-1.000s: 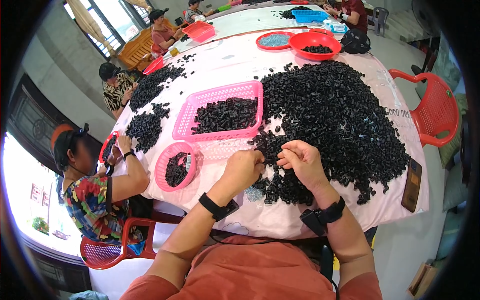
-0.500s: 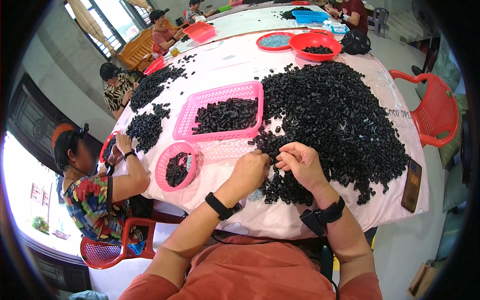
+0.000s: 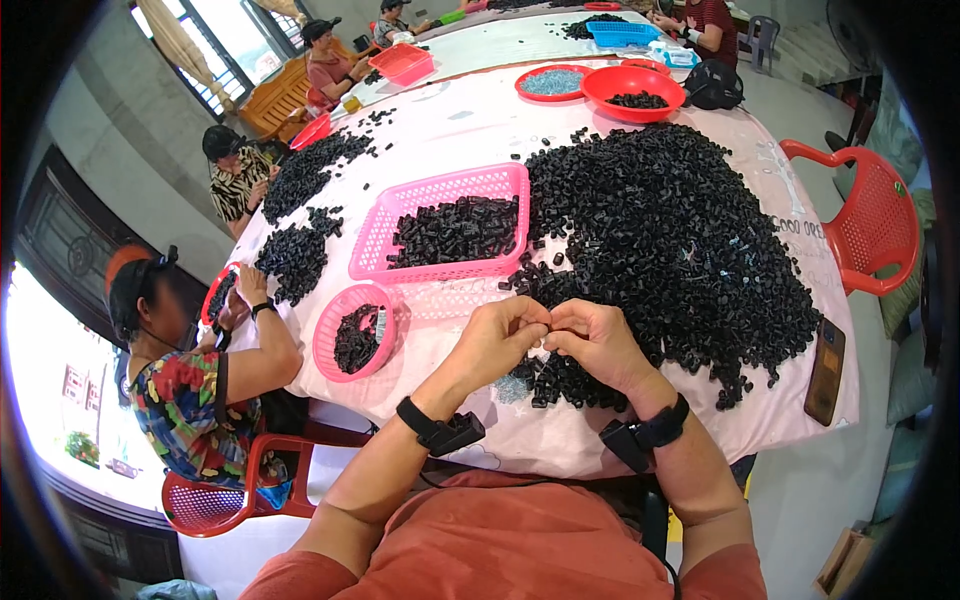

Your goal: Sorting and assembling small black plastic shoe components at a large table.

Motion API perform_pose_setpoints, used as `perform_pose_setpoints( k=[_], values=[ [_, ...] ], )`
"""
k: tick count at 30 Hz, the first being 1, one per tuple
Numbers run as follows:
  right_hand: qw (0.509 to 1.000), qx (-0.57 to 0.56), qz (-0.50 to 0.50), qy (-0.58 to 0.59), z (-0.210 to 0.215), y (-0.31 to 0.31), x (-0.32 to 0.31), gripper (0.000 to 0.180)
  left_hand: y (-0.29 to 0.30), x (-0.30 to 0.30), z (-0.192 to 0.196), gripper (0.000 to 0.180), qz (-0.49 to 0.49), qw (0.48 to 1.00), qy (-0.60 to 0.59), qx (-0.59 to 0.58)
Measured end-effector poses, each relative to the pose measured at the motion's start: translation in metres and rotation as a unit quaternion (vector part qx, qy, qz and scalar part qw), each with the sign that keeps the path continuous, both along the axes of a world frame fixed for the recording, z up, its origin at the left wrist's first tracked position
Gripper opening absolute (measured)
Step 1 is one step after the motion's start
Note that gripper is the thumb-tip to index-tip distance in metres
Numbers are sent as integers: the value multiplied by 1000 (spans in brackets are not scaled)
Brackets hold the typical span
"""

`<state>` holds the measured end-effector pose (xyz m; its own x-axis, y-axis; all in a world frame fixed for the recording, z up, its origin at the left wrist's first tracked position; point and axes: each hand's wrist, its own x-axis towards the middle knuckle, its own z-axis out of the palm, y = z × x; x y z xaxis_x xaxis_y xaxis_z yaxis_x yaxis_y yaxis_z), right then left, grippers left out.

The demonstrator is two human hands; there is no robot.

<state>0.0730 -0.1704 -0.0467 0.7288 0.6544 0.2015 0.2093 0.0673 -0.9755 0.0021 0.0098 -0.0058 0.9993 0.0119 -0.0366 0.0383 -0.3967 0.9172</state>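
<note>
My left hand (image 3: 497, 340) and my right hand (image 3: 598, 343) meet fingertip to fingertip over the near edge of a big heap of small black plastic parts (image 3: 660, 240). Both are pinched closed; whatever lies between the fingers is too small and covered to make out. Just below my left hand is a small patch of clear, greyish bits (image 3: 512, 388) on the cloth. To the left of my hands stands a round pink basket (image 3: 322, 345) holding black parts. Beyond it a rectangular pink basket (image 3: 372, 262) is partly filled with more black parts.
A phone (image 3: 826, 370) lies at the table's right edge beside a red chair (image 3: 872, 220). Farther back are a red bowl (image 3: 610, 90), a red tray of pale bits (image 3: 552, 83) and a black cap (image 3: 714, 85). At left a co-worker (image 3: 190, 390) handles parts near smaller heaps.
My left hand has turned and its fingers have come up against those of my right hand. My right hand has shifted slightly left and down, away from the heap.
</note>
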Motion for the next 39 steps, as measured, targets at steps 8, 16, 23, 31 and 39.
perform_pose_setpoints(
  k=[8,16,23,31,39],
  values=[
    [997,16,15,70,6,2,-4,14,6,-7,-2,13,7,1000,21,-9],
    [998,40,-27,33,-5,6,-1,14,18,-9,-9,15,30,999,13,30],
    [997,27,-54,57,-2,4,2,16,27,-14,-1,12,74,993,18,90],
    [997,24,-65,44,1,0,3,15,36,-28,4,9,36,967,-25,251],
    [998,35,-39,47,0,3,0,15,33,-31,-4,20,-17,932,-47,358]
  ],
)
